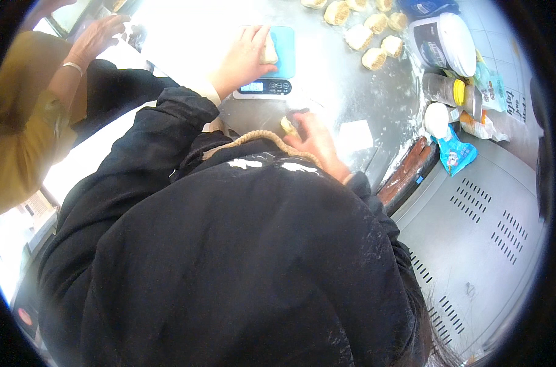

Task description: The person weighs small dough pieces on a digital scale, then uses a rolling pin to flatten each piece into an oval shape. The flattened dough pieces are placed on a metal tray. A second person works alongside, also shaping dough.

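Observation:
My left hand (pixel 243 59) holds a piece of pale dough (pixel 269 49) on the blue platform (pixel 286 52) of a digital kitchen scale (pixel 263 88) with a lit display. Fingers and thumb wrap its near and left sides, covering part of it. Closer to my body, my right hand (pixel 314 137) grips another dough piece (pixel 289 126) just above or on the steel worktop (pixel 351 87); I cannot tell which. A dark shape beside those fingers is too blurred to name.
Several round dough pieces (pixel 376 23) lie at the far right. A white square sheet (pixel 355 136) is right of my right hand. A white bucket (pixel 445 43), yellow-lidded jar (pixel 443 89) and blue packet (pixel 457 149) line the right edge. Another person's hand (pixel 97 39) is at left.

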`<state>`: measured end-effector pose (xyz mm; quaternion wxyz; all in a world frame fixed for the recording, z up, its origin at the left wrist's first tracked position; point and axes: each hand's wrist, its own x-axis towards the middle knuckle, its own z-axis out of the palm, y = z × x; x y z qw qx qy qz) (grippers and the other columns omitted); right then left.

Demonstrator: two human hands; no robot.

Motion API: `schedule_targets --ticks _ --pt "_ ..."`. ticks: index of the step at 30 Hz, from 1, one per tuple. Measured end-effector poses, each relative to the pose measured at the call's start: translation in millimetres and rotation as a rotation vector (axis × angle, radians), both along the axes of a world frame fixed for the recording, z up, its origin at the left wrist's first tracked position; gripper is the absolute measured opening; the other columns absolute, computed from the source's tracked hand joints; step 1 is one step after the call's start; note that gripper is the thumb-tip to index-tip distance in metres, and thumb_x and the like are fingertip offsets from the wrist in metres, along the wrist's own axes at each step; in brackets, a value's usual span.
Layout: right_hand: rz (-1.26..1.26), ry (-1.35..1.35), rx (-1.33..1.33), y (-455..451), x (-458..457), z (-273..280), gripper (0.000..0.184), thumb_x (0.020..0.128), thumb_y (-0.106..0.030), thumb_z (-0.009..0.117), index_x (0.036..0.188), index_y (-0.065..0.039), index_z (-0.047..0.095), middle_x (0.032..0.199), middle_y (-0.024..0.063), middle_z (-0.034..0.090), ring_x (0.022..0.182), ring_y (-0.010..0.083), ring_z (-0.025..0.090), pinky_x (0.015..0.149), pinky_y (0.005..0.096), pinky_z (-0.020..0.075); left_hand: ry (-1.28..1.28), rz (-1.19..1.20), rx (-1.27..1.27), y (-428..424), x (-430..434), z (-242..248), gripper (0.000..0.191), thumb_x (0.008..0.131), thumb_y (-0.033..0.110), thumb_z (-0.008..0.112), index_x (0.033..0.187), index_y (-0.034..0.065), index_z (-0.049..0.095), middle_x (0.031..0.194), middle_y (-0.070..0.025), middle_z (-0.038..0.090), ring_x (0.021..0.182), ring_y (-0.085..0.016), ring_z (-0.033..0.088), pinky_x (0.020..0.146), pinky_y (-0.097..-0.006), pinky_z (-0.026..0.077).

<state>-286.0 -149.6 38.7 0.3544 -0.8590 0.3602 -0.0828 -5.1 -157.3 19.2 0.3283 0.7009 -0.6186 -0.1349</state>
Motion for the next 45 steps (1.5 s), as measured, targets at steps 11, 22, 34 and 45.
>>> schedule_targets --ticks 11,22,34,45 --pt "-0.357 -0.108 0.038 -91 133 28 0.031 0.094 -0.028 0.065 0.112 -0.004 0.071 0.101 0.0155 0.073 0.093 0.0258 0.071 0.083 0.0367 0.0532 0.08 -0.121 -0.035 -6 10 -11 0.092 0.068 0.015 0.087 0.144 -0.0007 0.038 0.139 -0.022 0.045 0.125 -0.041 0.05 0.105 -0.0425 0.044" --pt "-0.5 -0.257 0.176 -114 76 -4 0.024 0.096 -0.008 0.057 0.115 0.001 0.069 0.105 0.008 0.071 0.092 0.0145 0.064 0.083 0.0275 0.0508 0.219 0.085 0.042 19 31 14 0.096 0.076 0.03 0.084 0.15 -0.001 0.031 0.144 -0.0261 0.045 0.133 -0.041 0.046 0.11 -0.0449 0.041" --pt "-0.652 -0.269 0.388 -80 66 14 0.019 0.095 -0.006 0.06 0.108 0.0 0.071 0.096 0.0052 0.071 0.081 0.0101 0.062 0.073 0.0246 0.0497 0.372 0.172 0.163 47 63 12 0.089 0.084 0.041 0.078 0.153 0.0097 0.031 0.144 -0.0226 0.049 0.131 -0.036 0.052 0.109 -0.0423 0.041" --pt "-0.44 -0.19 0.195 -86 94 5 0.027 0.085 -0.013 0.07 0.109 -0.001 0.072 0.094 0.0134 0.072 0.085 0.0192 0.068 0.079 0.033 0.0533 -0.011 -0.035 0.011 14 46 13 0.084 0.077 0.035 0.082 0.146 0.0081 0.043 0.145 -0.0177 0.048 0.135 -0.036 0.045 0.114 -0.0455 0.036"
